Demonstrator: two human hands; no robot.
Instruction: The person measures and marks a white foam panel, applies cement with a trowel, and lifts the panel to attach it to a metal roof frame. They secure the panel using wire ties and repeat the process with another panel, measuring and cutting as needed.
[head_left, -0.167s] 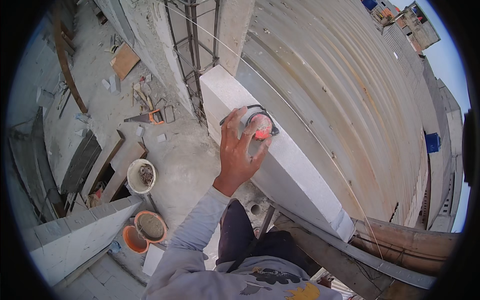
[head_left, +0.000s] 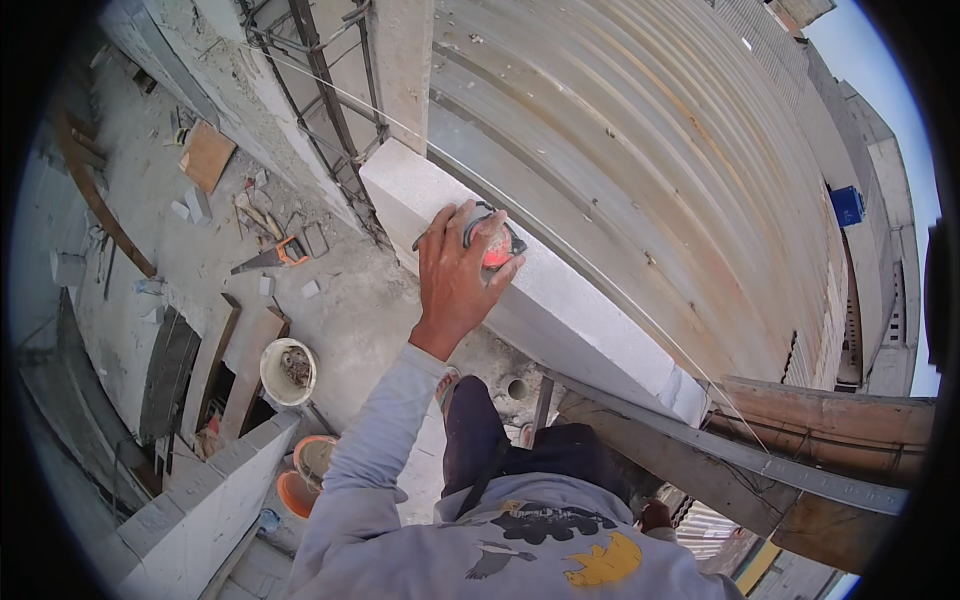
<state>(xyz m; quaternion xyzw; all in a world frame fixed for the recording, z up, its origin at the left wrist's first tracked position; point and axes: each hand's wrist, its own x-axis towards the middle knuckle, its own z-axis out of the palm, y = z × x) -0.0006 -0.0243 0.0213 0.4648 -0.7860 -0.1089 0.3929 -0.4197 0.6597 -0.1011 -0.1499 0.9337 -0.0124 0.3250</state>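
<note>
My left hand (head_left: 455, 275) is closed around a dusty round red tape measure (head_left: 497, 252) with a black rim. The fingers cover part of it, and a thin dark end sticks out past them at the wall's near edge. It rests on the top of a low wall of pale blocks (head_left: 570, 305), close to the wall's far end. Low at my right side, my right hand (head_left: 655, 515) shows only in small part beside the grey shirt; its fingers cannot be made out.
A taut string (head_left: 650, 345) runs along the wall, beside a corrugated roof (head_left: 640, 150). Steel rebar (head_left: 320, 80) rises at the wall's far end. Left on the floor are a handsaw (head_left: 270, 256), a white bucket (head_left: 288, 372), an orange bucket (head_left: 297, 493) and wooden planks (head_left: 255, 365).
The whole view has shifted, with the wall and my left hand now further left in it. My left hand keeps its grip at about the same place on the wall. My right hand has come into view.
</note>
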